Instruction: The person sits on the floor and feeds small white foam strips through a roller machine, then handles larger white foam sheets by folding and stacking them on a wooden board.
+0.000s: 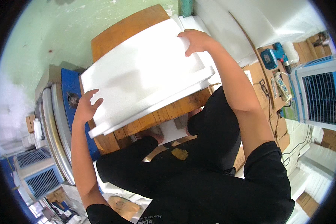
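A large white foam sheet lies on a wooden table before me, with at least one more sheet edge showing beneath it. My left hand is at the sheet's left end, fingers spread and thumb apart. At the far right end, my right hand rests on or just over the sheet's edge, thumb and fingers apart. Neither hand is closed around anything. The undersides of both palms are hidden.
A green wall stands behind the table. Large white foam blocks are at the back right. On a wooden board to the right lie a cordless drill and a power strip. A blue panel stands left of the table.
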Demonstrator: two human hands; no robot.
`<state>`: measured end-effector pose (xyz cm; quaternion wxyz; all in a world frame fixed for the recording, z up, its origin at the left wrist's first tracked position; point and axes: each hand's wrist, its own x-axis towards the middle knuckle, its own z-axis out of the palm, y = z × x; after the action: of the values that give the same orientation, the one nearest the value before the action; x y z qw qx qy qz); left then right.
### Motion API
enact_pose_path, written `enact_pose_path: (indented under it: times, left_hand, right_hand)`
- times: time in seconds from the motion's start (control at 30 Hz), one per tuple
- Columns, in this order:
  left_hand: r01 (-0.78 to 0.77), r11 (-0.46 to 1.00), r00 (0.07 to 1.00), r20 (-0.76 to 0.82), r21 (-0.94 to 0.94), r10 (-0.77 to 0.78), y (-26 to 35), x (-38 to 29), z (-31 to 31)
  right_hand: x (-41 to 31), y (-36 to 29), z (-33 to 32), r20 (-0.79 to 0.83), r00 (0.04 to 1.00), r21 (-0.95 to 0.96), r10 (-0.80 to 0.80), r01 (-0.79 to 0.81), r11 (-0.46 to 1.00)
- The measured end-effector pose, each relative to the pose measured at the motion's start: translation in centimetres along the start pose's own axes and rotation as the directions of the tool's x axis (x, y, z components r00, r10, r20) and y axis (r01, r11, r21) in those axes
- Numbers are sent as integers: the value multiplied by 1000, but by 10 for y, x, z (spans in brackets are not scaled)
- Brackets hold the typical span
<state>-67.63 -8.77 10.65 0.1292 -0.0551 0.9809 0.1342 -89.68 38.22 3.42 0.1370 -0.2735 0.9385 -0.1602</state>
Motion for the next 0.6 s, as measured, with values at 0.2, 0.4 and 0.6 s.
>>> enact_pose_path:
  times: [0.2,0.4,0.6]
  left_hand:
    - [-171,952,984,-5,254,178,-16,124,15]
    - [-90,988,967,228,-122,116,-20,221,14]
    - [99,964,942,335,-245,-11,-27,244,-5]
  right_hand:
    - [-17,60,-11,-368,911,388,185,-31,921]
    - [2,78,-8,-371,884,680,284,50,732]
    - [6,73,-10,-377,874,752,307,96,652]
